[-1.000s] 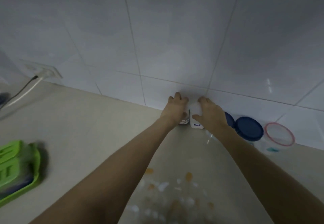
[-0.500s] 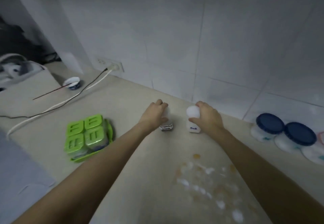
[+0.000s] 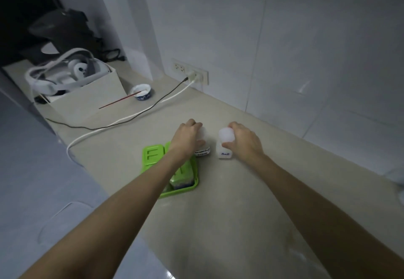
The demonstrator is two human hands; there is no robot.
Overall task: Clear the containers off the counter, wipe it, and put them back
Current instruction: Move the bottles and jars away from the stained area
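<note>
Two small white shakers sit near the middle of the beige counter (image 3: 229,202). My left hand (image 3: 185,139) grips the left shaker (image 3: 203,145), which carries a dark-lettered label I cannot read. My right hand (image 3: 246,142) grips the right shaker (image 3: 225,143), labelled "Salt" in blue. Both shakers are upright and side by side, a little apart. A green lidded container tray (image 3: 153,156) lies just left of them, partly hidden under my left forearm.
A white cable (image 3: 131,116) and a black cable (image 3: 153,106) run from the wall socket (image 3: 190,73) across the counter. A small blue-and-white bowl (image 3: 142,92) with a red stick stands by a white box (image 3: 87,95) holding a headset. The tiled wall lies behind.
Both hands have carried the two shakers leftward along the counter, from the wall beside the blue-lidded jars to a spot next to the green tray. The jars have left the view.
</note>
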